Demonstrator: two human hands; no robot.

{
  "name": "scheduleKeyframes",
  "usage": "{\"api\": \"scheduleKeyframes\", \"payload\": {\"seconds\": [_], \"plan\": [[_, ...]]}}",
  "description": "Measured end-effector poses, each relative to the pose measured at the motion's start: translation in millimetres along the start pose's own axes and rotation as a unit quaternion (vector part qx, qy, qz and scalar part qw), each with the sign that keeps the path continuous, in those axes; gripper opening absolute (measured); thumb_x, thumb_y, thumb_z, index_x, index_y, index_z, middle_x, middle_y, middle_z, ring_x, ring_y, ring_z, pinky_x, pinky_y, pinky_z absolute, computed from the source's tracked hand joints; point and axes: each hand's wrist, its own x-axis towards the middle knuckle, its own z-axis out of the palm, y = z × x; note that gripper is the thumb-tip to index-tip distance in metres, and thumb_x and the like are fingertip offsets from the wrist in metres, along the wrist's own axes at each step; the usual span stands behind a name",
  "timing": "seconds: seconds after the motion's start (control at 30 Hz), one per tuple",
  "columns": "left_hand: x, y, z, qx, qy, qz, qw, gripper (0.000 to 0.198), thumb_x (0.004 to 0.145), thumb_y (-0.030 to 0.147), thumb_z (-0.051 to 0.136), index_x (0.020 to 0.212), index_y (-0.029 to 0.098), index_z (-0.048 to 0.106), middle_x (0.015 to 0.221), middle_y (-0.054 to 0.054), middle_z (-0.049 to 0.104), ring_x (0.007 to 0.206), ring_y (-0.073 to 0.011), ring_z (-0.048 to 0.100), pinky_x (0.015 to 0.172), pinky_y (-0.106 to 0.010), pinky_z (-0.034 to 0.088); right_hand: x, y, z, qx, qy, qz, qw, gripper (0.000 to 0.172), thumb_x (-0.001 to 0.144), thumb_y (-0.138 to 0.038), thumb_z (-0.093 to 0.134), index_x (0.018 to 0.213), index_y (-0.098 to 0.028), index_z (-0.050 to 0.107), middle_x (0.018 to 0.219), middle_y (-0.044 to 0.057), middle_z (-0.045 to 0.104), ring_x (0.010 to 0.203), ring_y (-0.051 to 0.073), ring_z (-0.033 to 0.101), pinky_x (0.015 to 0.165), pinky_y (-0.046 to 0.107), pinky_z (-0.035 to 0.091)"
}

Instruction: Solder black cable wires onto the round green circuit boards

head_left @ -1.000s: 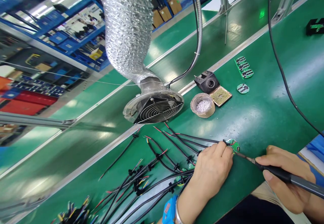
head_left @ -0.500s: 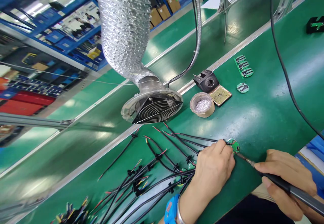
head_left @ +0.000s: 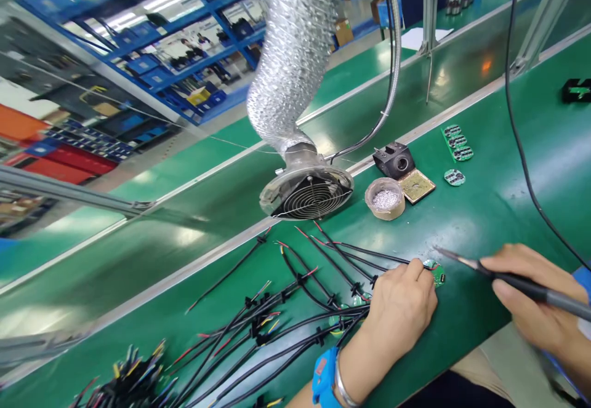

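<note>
My left hand [head_left: 402, 303] is closed at the edge of a small round green circuit board [head_left: 436, 274] lying on the bench. A black cable [head_left: 364, 249] runs under its fingers, and a red wire end comes out over the board. The fingertips themselves are hidden. In my right hand [head_left: 535, 291] is a soldering iron [head_left: 517, 280], gripped like a pen. Its tip points left, above the bench and apart from the board. More black cables [head_left: 295, 328] with stripped coloured ends lie left of my left hand, several around other green boards.
Beyond my hands stand a round tub of silvery solder bits [head_left: 386, 200], a soldering-iron stand [head_left: 394, 160] and a yellow sponge tray [head_left: 417, 186]. A fume extractor hood [head_left: 314, 194] hangs over the bench. Round boards [head_left: 455, 178] lie farther right, beside a hanging black cord [head_left: 521, 143].
The soldering iron has lifted off the board, its tip now farther up the bench. My left hand stays at the board. The whole view has shifted, with things lying farther right.
</note>
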Motion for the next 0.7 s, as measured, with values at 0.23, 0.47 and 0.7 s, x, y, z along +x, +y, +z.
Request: {"api": "scheduleKeyframes", "payload": {"seconds": [0.23,0.47,0.7], "plan": [[-8,-2,-12.1,-0.044,-0.026,-0.042,0.998,0.013,0.087,0.023,0.064,0.098,0.019,0.061,0.096,-0.004,0.063,0.082,-0.022,0.06,0.073,-0.036,0.052,83,38,53,-0.029,-0.11,-0.134,0.985,0.026,0.092,-0.023,0.061,0.116,-0.027,0.068,0.105,0.001,0.074,0.094,0.016,0.07,0.084,0.028,0.058],[-27,-19,-23.6,-0.053,-0.043,-0.141,0.988,0.027,0.081,0.037,0.076,0.097,0.019,0.064,0.1,-0.008,0.061,0.094,-0.028,0.055,0.084,-0.044,0.047,100,116,16,-0.086,-0.117,-0.087,0.986,0.029,0.1,-0.036,0.053,0.12,-0.016,0.06,0.095,0.003,0.068,0.074,0.011,0.065,0.07,0.028,0.058],[-32,-28,-34.9,-0.135,-0.008,-0.095,0.986,0.011,0.09,0.028,0.068,0.087,0.02,0.061,0.09,-0.002,0.062,0.091,-0.0199,0.055,0.082,-0.034,0.042,150,179,-21,-0.163,-0.201,-0.068,0.964,0.033,0.102,-0.04,0.044,0.12,-0.017,0.061,0.117,0.006,0.062,0.109,0.02,0.063,0.09,0.037,0.054]]}}
